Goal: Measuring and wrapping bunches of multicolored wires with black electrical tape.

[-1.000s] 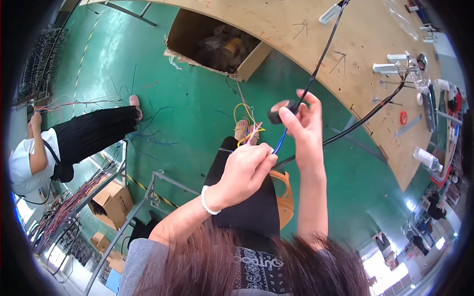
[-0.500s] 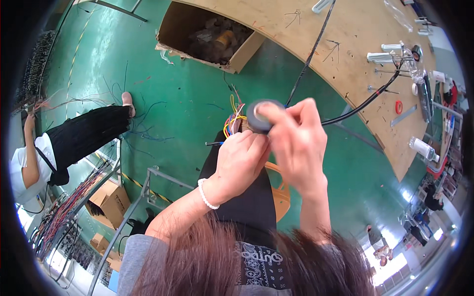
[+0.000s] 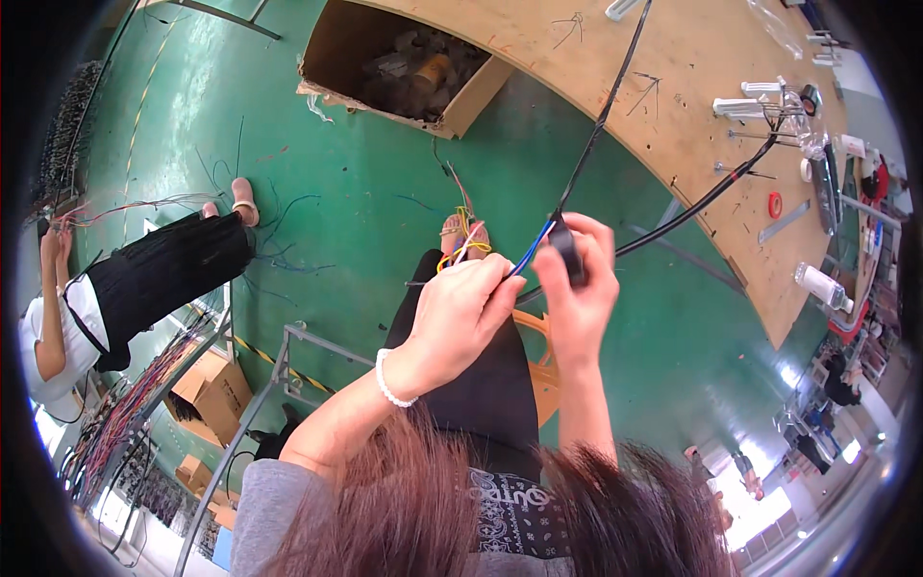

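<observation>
My left hand [image 3: 457, 313] is closed round a bundle of thin wires [image 3: 529, 253], blue and pale ones showing between my hands. Yellow, red and white wire ends [image 3: 465, 240] stick out beyond its fingers. In my right hand [image 3: 586, 306] is a roll of black tape [image 3: 569, 258], gripped between thumb and fingers. The roll sits against the bundle where the bare wires meet a black-wrapped cable [image 3: 598, 130], which runs up to the table. My fingers partly cover the roll and the bundle.
A wooden table [image 3: 567, 58] curves along the upper right, holding a thick black cable [image 3: 707, 204], red tape [image 3: 775, 204] and a bottle [image 3: 824, 288]. An open cardboard box [image 3: 461, 115] stands ahead. A metal frame [image 3: 288, 356] and another person [image 3: 173, 255] handling wires are at left.
My right hand has swung down and the tape roll, earlier above my left hand, is now to its right against the bundle. The blue wires have come into sight.
</observation>
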